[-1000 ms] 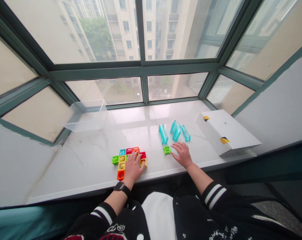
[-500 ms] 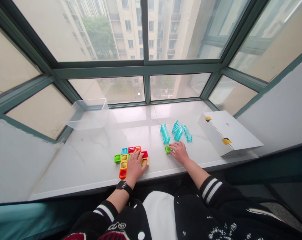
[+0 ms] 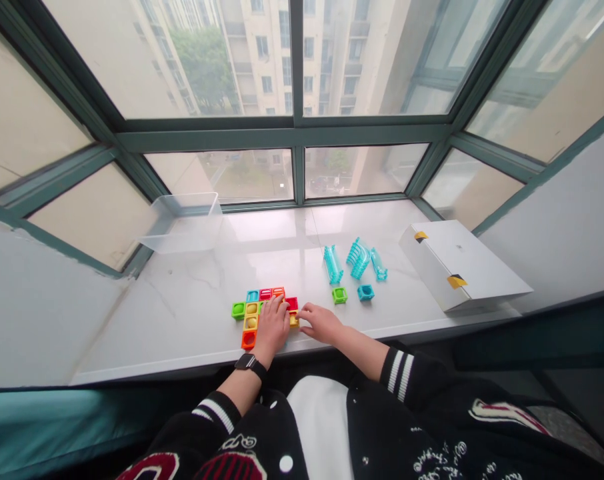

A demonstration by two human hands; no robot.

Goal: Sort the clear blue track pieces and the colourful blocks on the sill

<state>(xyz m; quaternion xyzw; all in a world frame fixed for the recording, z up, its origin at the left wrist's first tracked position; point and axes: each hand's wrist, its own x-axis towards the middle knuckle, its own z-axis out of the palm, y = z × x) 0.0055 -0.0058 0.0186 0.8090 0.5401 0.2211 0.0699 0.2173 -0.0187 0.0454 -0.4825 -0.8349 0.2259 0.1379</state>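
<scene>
A flat cluster of coloured toy blocks (image 3: 251, 323) with round openings lies on the white sill: green, blue, red, orange and yellow. My left hand (image 3: 273, 325) rests over its middle, fingers stretched across the blocks and hiding some of them. At the right edge of the cluster, my right hand (image 3: 322, 323) has its fingertips beside a yellow block (image 3: 294, 319), thumb and forefinger apart; whether they touch it I cannot tell. Farther right, a loose green block (image 3: 339, 295) and a loose blue block (image 3: 365, 293) stand apart from both hands.
Behind the loose blocks lie clear turquoise track pieces: a straight one (image 3: 333, 265), a curved one (image 3: 358, 258) and a smaller one (image 3: 379, 265). A transparent plastic bin (image 3: 182, 233) stands at the back left, a white box (image 3: 465, 267) at the right. Windows enclose the sill (image 3: 182, 327).
My right hand has let go of the green block and moved left to the cluster. The blue block behind it now shows. My left hand stays on the cluster.
</scene>
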